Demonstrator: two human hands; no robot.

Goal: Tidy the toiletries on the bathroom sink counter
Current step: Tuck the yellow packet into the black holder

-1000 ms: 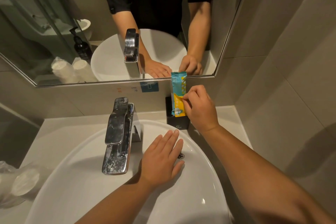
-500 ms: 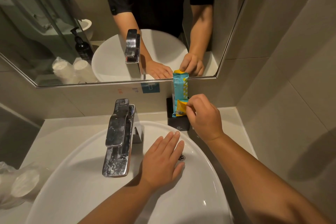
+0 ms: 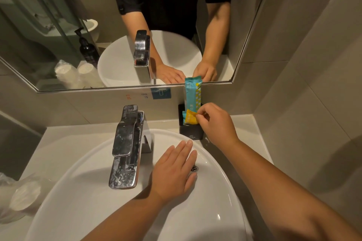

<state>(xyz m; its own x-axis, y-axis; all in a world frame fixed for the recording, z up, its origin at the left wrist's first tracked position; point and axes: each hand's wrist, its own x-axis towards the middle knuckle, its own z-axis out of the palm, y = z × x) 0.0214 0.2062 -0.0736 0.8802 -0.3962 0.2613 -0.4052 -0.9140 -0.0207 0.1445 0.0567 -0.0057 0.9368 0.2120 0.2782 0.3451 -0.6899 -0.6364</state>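
The right hand [image 3: 217, 123], right of centre in the frame, has its grip pinched closed: thumb and forefinger hold the edge of a small yellow sachet [image 3: 190, 117]. That sachet stands in a black holder [image 3: 193, 132] set on the surface against the back wall, just under the mirror's lower edge. Behind the sachet, in the same holder, a taller teal and yellow packet [image 3: 193, 92] stands upright, its top overlapping the mirror frame [image 3: 117, 88].

The left hand [image 3: 173, 172] lies flat and open, palm down, fingers spread slightly, on the inner slope of the white basin [image 3: 78, 191] in the lower middle of the frame; it holds nothing. Its fingertips reach close to the overflow hole [image 3: 195, 168].

Left of that hand rises the chrome faucet [image 3: 127, 146], spotted with water marks. The pale surface [image 3: 78, 133] runs around the basin to the tiled wall [image 3: 313, 64] at the right. At the lower left edge of the frame lie plastic-wrapped cups [image 3: 21, 197]. The mirror shows a black pump bottle [image 3: 88, 49] in the upper left, and the person's black short-sleeved shirt.
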